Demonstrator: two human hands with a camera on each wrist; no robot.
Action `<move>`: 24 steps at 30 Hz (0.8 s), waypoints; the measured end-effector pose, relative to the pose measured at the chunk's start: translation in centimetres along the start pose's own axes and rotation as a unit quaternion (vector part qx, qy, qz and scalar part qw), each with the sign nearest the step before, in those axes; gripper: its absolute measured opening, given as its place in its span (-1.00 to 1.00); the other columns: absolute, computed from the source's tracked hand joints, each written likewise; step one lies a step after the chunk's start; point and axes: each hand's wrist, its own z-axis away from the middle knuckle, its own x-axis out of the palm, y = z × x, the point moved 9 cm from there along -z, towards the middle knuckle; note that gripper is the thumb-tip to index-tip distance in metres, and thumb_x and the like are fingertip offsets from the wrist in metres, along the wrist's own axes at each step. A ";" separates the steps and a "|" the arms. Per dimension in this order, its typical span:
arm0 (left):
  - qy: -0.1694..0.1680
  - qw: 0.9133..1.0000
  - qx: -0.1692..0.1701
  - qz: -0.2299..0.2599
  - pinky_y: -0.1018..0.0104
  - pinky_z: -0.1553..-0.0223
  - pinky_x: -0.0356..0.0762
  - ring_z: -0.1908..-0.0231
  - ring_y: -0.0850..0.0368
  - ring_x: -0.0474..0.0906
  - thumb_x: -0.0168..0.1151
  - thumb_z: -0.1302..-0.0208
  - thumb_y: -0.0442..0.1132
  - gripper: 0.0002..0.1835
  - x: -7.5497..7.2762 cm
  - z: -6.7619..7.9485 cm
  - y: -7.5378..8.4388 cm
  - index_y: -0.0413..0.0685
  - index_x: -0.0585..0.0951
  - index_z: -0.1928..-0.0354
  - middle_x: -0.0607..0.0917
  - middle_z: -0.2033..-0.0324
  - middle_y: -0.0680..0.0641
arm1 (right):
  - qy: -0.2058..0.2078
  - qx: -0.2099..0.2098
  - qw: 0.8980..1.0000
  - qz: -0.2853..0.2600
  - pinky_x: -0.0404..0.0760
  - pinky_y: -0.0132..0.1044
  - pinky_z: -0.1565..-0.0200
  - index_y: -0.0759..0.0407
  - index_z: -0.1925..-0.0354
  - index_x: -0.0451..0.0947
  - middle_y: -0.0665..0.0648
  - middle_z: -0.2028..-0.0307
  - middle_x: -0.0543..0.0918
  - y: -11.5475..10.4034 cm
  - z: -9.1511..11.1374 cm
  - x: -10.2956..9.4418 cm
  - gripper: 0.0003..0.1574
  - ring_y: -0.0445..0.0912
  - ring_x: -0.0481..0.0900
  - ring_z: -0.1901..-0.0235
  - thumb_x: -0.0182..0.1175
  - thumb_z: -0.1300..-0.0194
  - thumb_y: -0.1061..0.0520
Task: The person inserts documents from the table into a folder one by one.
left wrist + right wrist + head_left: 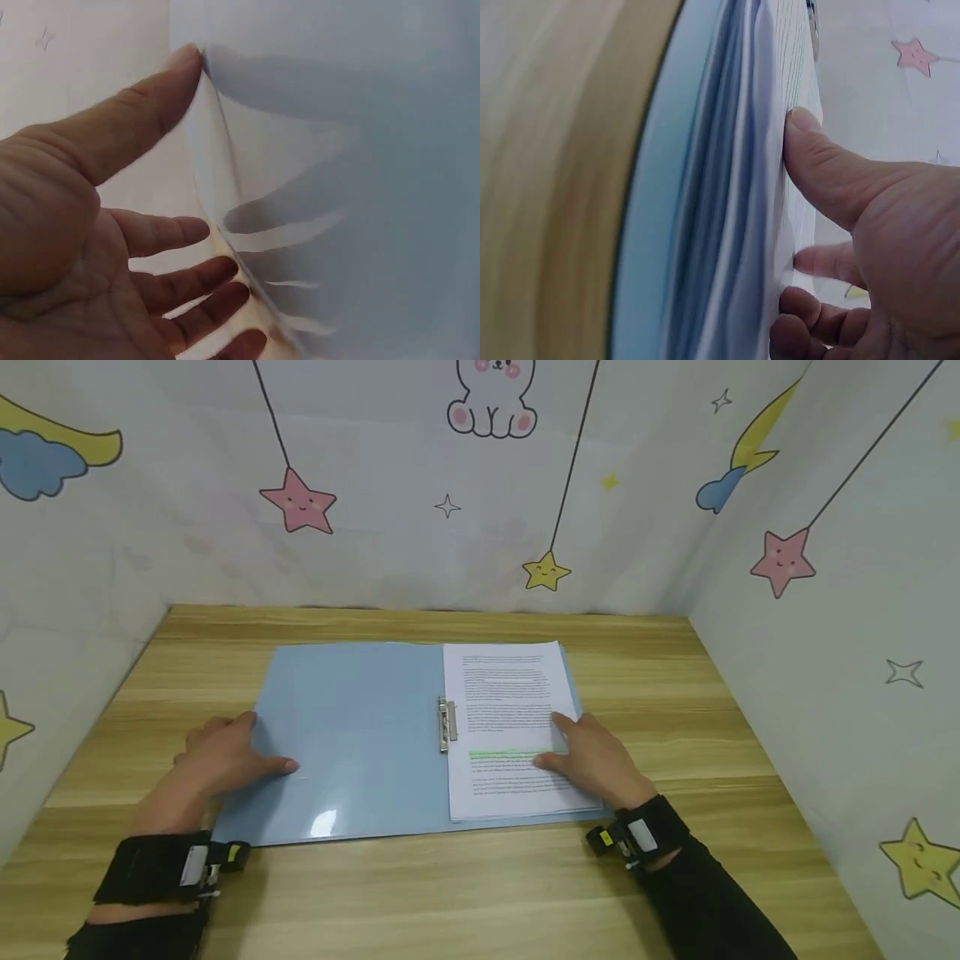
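Note:
A light blue folder (352, 735) lies spread open on the wooden table. On its right half rests a stack of printed paper (510, 693), with a green highlighted band across the top sheet. A metal clip (444, 725) sits near the fold, at the stack's left edge. At the folder's left edge is my left hand (225, 752), thumb out over the cover; the left wrist view shows its fingers (187, 283) spread along that edge, gripping nothing. My right hand (596, 760) rests on the stack's right side, its thumb (825, 161) and fingertips touching the top sheet.
The wooden table (450, 893) extends in front of the folder and to both sides. White cloth walls (390, 560) printed with stars and clouds stand behind and at the sides. Each wrist wears a black strap (660, 827) with a small camera.

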 end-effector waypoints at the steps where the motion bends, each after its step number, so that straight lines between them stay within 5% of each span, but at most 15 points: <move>1: -0.008 1.000 0.000 0.013 -0.53 0.02 0.21 -0.11 -0.70 0.08 0.36 0.05 0.37 0.32 0.0 0.2 -0.5 -0.60 0.00 -0.36 0.14 -0.19 -0.72 | 0.004 0.016 1.000 0.005 0.54 -0.03 0.19 0.22 -0.43 0.17 0.43 -0.16 0.45 0.8 0.1 -0.2 0.13 0.13 0.48 0.04 0.25 -0.15 -0.40; 5: -0.045 0.996 0.011 0.077 -0.32 0.07 0.46 -0.13 -0.57 0.25 0.24 -0.04 0.43 0.34 -0.1 0.6 -1.5 -0.56 -0.14 -0.40 0.14 -0.24 -0.72 | 0.016 0.069 0.997 0.031 0.51 -0.12 0.40 0.39 -0.38 0.17 0.48 -0.13 0.41 3.4 0.8 -0.7 0.15 0.12 0.48 0.19 0.20 -0.19 -0.40; 9: -0.069 0.986 0.013 0.148 -0.32 0.05 0.47 -0.16 -0.51 0.26 0.14 -0.16 0.41 0.27 -0.4 1.2 -1.8 -0.40 -0.28 -0.45 0.05 -0.30 -0.70 | 0.018 0.083 0.996 0.021 0.47 -0.18 0.49 0.45 -0.32 0.24 0.48 -0.04 0.43 4.1 1.3 -0.6 0.08 0.09 0.49 0.30 0.20 -0.23 -0.35; 12: -0.058 0.974 0.037 0.217 -0.23 0.03 0.51 -0.14 -0.42 0.35 0.04 -0.31 0.31 0.11 -1.3 2.0 -1.3 -0.26 -0.31 -0.49 0.04 -0.36 -0.63 | 0.021 0.077 0.997 0.000 0.54 -0.10 0.38 0.44 -0.34 0.22 0.49 -0.09 0.43 3.7 1.4 -0.3 0.06 0.11 0.51 0.25 0.20 -0.24 -0.32; 14: -0.040 0.956 0.064 0.284 -0.08 0.07 0.59 -0.09 -0.23 0.48 -0.02 -0.41 0.19 -0.05 -2.2 2.6 -0.6 -0.14 -0.27 -0.51 0.12 -0.38 -0.50 | 0.026 0.074 0.997 -0.009 0.56 -0.01 0.26 0.43 -0.36 0.20 0.50 -0.15 0.42 3.2 1.4 -0.1 0.06 0.13 0.52 0.18 0.21 -0.24 -0.30; 16: -0.022 0.921 0.114 0.372 0.12 0.20 0.67 0.03 0.00 0.59 -0.07 -0.49 0.02 -0.22 -3.3 3.5 0.5 -0.03 -0.18 -0.53 0.25 -0.36 -0.26 | 0.029 0.072 0.997 -0.013 0.56 0.05 0.17 0.43 -0.36 0.20 0.49 -0.18 0.42 2.7 1.3 0.1 0.06 0.14 0.52 0.13 0.22 -0.24 -0.29; 18: -0.011 0.872 0.179 0.456 0.22 0.29 0.69 0.09 0.16 0.63 -0.17 -0.55 -0.13 -0.36 -4.5 4.6 1.8 0.00 -0.10 -0.54 0.35 -0.31 -0.09 | 0.031 0.070 0.997 -0.014 0.57 0.07 0.15 0.42 -0.36 0.20 0.49 -0.20 0.41 2.2 1.2 0.3 0.06 0.14 0.52 0.11 0.23 -0.23 -0.30; 20: -0.023 0.793 0.266 0.547 0.25 0.24 0.68 0.01 0.20 0.60 -0.32 -0.57 -0.24 -0.44 -5.4 5.6 3.7 -0.04 -0.07 -0.53 0.38 -0.31 0.01 | 0.031 0.066 0.997 -0.016 0.57 0.05 0.17 0.42 -0.37 0.20 0.48 -0.19 0.41 1.6 1.1 0.4 0.07 0.13 0.52 0.13 0.24 -0.22 -0.30; 22: -0.065 0.699 0.350 0.620 0.26 0.19 0.66 -0.04 0.16 0.56 -0.49 -0.58 -0.24 -0.47 -6.0 6.4 5.9 -0.11 -0.11 -0.52 0.39 -0.32 -0.02 | 0.032 0.062 0.997 -0.017 0.57 0.02 0.21 0.40 -0.37 0.19 0.47 -0.18 0.42 0.9 1.0 0.6 0.08 0.11 0.53 0.17 0.25 -0.21 -0.30; 23: -0.085 0.663 0.378 0.640 0.26 0.19 0.65 -0.03 0.14 0.55 -0.56 -0.58 -0.24 -0.47 -5.9 6.7 6.9 -0.14 -0.09 -0.52 0.43 -0.29 -0.07 | 0.032 0.061 0.997 -0.016 0.57 0.00 0.23 0.40 -0.37 0.20 0.47 -0.17 0.43 0.6 1.0 0.7 0.09 0.10 0.53 0.18 0.26 -0.20 -0.31; 24: -0.099 0.639 0.397 0.651 0.29 0.19 0.64 0.00 0.14 0.55 -0.60 -0.57 -0.24 -0.47 -5.7 6.7 7.7 -0.15 -0.05 -0.51 0.47 -0.24 -0.08 | 0.032 0.058 0.998 -0.015 0.57 0.00 0.24 0.40 -0.37 0.20 0.47 -0.16 0.43 0.2 1.0 0.7 0.09 0.10 0.53 0.19 0.26 -0.20 -0.30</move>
